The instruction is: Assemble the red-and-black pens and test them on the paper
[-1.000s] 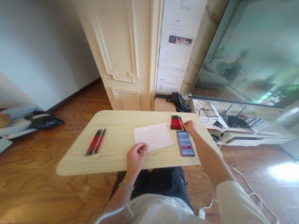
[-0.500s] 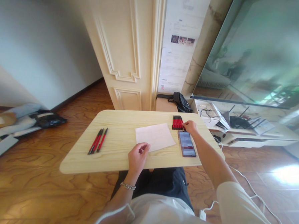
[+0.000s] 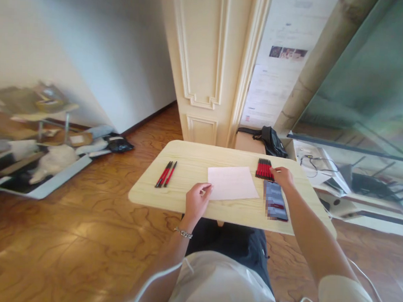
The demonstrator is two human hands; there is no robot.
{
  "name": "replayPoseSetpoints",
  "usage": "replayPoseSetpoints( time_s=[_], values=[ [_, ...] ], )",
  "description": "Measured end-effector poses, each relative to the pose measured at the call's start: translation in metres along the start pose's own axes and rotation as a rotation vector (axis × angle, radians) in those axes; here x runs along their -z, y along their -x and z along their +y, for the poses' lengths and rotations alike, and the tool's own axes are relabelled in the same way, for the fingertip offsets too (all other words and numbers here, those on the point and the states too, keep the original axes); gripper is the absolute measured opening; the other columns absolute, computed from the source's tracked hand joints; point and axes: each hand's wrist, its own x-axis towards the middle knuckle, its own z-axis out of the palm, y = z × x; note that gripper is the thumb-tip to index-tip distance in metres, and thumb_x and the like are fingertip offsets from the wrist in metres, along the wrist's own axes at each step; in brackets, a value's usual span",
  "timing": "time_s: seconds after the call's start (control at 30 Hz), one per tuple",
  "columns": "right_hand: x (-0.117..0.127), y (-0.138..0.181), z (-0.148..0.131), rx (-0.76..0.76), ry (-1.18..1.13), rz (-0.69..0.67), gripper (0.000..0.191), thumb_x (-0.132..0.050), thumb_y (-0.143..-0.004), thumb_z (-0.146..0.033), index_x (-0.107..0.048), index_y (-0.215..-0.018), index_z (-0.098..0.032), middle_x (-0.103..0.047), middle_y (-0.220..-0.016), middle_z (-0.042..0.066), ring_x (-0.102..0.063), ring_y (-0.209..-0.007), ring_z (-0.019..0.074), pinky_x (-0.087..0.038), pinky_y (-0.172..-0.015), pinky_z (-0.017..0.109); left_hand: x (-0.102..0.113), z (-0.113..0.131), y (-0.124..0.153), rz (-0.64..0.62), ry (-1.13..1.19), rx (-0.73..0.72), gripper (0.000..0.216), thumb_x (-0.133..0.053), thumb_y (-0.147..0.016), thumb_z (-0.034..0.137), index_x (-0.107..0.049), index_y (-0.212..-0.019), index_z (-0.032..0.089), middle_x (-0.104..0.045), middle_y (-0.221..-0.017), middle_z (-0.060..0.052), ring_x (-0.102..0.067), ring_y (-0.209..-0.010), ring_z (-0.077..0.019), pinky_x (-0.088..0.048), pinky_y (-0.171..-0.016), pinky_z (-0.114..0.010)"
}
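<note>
A white sheet of paper [image 3: 233, 183] lies flat on the pale wooden table [image 3: 172, 201]. At its lower left edge is my left hand [image 3: 197, 200], fingers curled and thumb near the index finger; whether it grips the paper is hidden. My right hand [image 3: 283, 177] pinches the pen at the right end of a row of red and black pens [image 3: 263, 168], lying side by side. Just below that row lies a phone [image 3: 275, 201] with its screen lit. Several more red and black pens [image 3: 164, 174] lie loosely grouped on the table's left side.
Behind the table stands a cream panelled door [image 3: 206, 56]. A black bag [image 3: 272, 141] rests beyond the back right edge. Cables and papers lie on the low white cabinet [image 3: 341, 199] at right. Boxes and bags [image 3: 55, 166] sit on the floor at left.
The view has swung left, so the table appears further right. My left hand has shifted slightly left relative to the paper. My right hand stays at the pen row's right end.
</note>
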Motion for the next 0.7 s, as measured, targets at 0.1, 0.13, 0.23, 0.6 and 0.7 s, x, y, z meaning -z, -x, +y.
replayPoseSetpoints(
  time_s=[0.1, 0.13, 0.23, 0.6, 0.7],
  values=[
    [-0.003, 0.026, -0.017, 0.075, -0.125, 0.090, 0.043, -0.054, -0.078, -0.052, -0.071, -0.098, -0.017, -0.071, -0.087, 0.010, -0.062, -0.078, 0.0229, -0.041, -0.066, 0.030, 0.035, -0.021, -0.014, 0.064, -0.209, 0.011, 0.023, -0.054, -0.087, 0.035, -0.069, -0.095, 0.020, -0.071, -0.091, -0.005, -0.064, -0.079, -0.0167, -0.049, -0.076, -0.028],
    [-0.006, 0.041, -0.026, 0.129, -0.169, 0.097, 0.042, -0.053, -0.079, -0.051, -0.071, -0.098, -0.018, -0.071, -0.087, 0.010, -0.062, -0.077, 0.0220, -0.041, -0.066, 0.030, 0.048, -0.028, -0.019, 0.079, -0.296, 0.023, 0.023, -0.054, -0.087, 0.035, -0.070, -0.093, 0.020, -0.071, -0.091, -0.006, -0.063, -0.078, -0.0172, -0.049, -0.077, -0.029],
    [-0.018, 0.098, -0.053, 0.289, -0.278, 0.087, 0.038, -0.051, -0.082, -0.049, -0.071, -0.093, -0.019, -0.070, -0.082, 0.007, -0.059, -0.069, 0.0186, -0.041, -0.065, 0.029, 0.084, -0.048, -0.032, 0.067, -0.548, 0.087, 0.025, -0.052, -0.087, 0.034, -0.072, -0.091, 0.019, -0.070, -0.091, -0.009, -0.062, -0.082, -0.0199, -0.047, -0.077, -0.030],
    [-0.052, 0.177, -0.080, 0.471, -0.361, 0.173, 0.031, -0.047, -0.087, -0.040, -0.068, -0.088, -0.018, -0.065, -0.081, 0.006, -0.055, -0.070, 0.0173, -0.040, -0.069, 0.028, 0.109, -0.058, -0.054, -0.111, -0.922, 0.297, 0.034, -0.050, -0.085, 0.044, -0.072, -0.094, 0.019, -0.066, -0.094, -0.015, -0.060, -0.093, -0.0290, -0.047, -0.073, -0.035],
    [-0.051, 0.176, -0.078, 0.469, -0.351, 0.156, 0.031, -0.047, -0.087, -0.041, -0.068, -0.087, -0.018, -0.065, -0.081, 0.006, -0.055, -0.070, 0.0176, -0.040, -0.068, 0.029, 0.104, -0.059, -0.058, -0.135, -0.916, 0.345, 0.035, -0.049, -0.086, 0.043, -0.072, -0.095, 0.019, -0.067, -0.096, -0.016, -0.061, -0.092, -0.0294, -0.047, -0.074, -0.037]
  ],
)
